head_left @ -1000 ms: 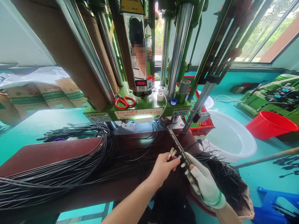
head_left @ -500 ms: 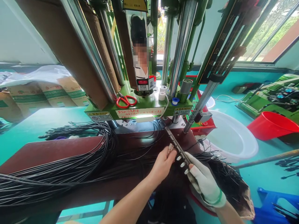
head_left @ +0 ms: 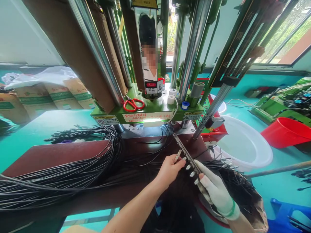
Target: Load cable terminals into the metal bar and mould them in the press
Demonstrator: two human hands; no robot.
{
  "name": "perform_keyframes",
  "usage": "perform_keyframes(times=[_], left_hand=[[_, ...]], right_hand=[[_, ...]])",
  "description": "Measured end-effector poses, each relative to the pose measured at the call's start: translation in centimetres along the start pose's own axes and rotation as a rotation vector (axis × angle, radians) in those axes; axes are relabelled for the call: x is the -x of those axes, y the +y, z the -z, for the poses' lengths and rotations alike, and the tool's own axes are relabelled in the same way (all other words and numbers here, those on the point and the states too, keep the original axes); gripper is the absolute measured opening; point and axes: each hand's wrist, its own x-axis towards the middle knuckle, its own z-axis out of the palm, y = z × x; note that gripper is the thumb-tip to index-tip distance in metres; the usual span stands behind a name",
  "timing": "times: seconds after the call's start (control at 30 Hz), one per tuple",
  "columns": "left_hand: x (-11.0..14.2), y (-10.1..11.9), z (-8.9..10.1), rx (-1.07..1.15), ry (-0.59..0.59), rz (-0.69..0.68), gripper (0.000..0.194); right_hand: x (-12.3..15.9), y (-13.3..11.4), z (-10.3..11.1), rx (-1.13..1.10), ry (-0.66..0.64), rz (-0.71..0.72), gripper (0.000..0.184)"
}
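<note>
My left hand [head_left: 169,169], bare, pinches a small metal connector [head_left: 178,156] between thumb and fingers, right beside a narrow dark metal bar [head_left: 184,149]. Its fingertips are close to the bar's left edge. Wearing a white glove with bare fingertips showing, my right hand [head_left: 216,191] grips the bar's lower end and keeps it slanted, its far end pointing at the press. Several silver connectors [head_left: 192,174] stick out in a row along the bar's left side. Whether the pinched connector touches the bar I cannot tell.
Ahead stands a green press [head_left: 150,110] with red-handled scissors [head_left: 133,105] on its ledge. Black cables [head_left: 80,168] spread over the brown table [head_left: 60,153]. At the right are a cable-filled box [head_left: 261,207], a white tub [head_left: 257,142] and a red bucket [head_left: 286,132].
The view has shifted slightly. My left fingers have turned the pinched connector more upright, and another connector shows on the bar near my thumb, where the fingers were before. My right hand still grips the bar.
</note>
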Motion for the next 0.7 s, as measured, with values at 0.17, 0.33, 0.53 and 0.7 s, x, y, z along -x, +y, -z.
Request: perform_keyframes(times=[0.17,0.33,0.53,0.7], left_hand=[[0.1,0.1,0.5,-0.046,-0.023,-0.031,0.031],[-0.1,0.5,1.7,-0.213,0.089,-0.182,0.046],[0.2,0.7,2.1,-0.164,-0.154,-0.039,0.052],[0.3,0.8,2.2,-0.22,-0.218,-0.013,0.053]], right_hand=[[-0.1,0.0,0.0,0.034,-0.005,0.011,0.06],[-0.2,0.2,0.7,0.016,0.036,-0.021,0.056],[-0.2,0.1,1.2,0.014,-0.016,-0.019,0.054],[-0.3,0.0,1.4,0.017,-0.056,-0.024,0.056]])
